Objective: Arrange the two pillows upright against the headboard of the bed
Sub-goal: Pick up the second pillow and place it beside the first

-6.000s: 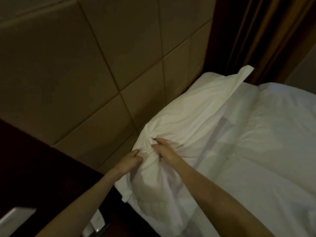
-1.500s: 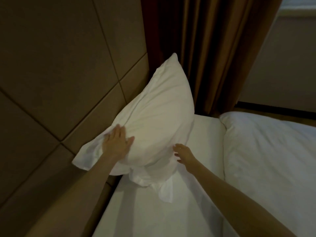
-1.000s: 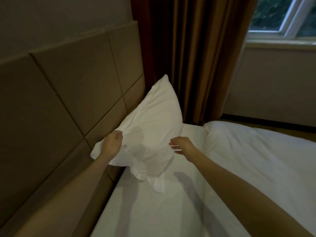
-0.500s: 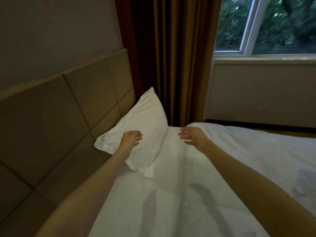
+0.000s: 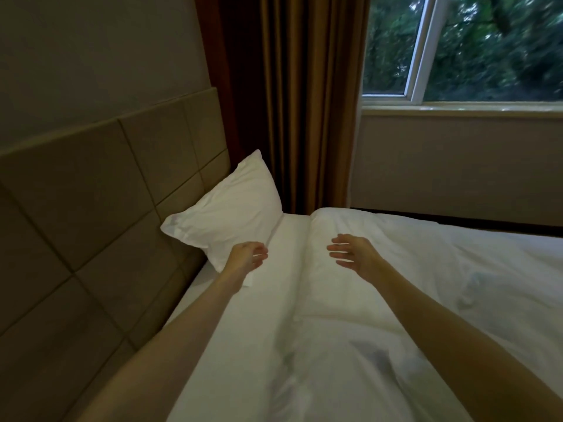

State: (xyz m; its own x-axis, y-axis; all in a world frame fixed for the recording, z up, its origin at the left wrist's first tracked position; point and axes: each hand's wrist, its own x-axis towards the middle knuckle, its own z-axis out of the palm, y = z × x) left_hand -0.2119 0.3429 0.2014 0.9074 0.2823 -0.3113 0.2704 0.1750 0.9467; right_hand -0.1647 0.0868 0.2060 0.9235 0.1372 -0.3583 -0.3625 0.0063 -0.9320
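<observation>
Pillow point(image 5: 227, 213), white, one in view. Stands propped on edge at the far head corner of the bed point(image 5: 426, 300), its back leaning on the padded headboard point(image 5: 100, 214), top corner pointing up beside the curtain point(image 5: 304, 102). Case is creased; a loose flap of fabric hangs at its lower near corner, down onto the sheet. A second pillow cannot be made out in this view.

Left hand point(image 5: 246, 256): empty, fingers loosely curled, palm turned inward. It sits in front of the pillow's lower near corner; whether it touches the fabric cannot be told.

Right hand point(image 5: 353, 252): empty, fingers spread and slightly bent, palm facing left. It hovers over the folded top edge of the white duvet point(image 5: 396, 330), well clear of the pillow.

Both forearms bare, reaching in from the near edge of the bed. A strip of flat sheet lies between the headboard and the duvet's rolled edge.

Headboard: tan panels in a grid, running along the left side. Plain wall above it.

Window point(image 5: 457, 47): past the far edge of the bed, white frame, green foliage outside. Brown curtain drawn to its left, in the corner.
</observation>
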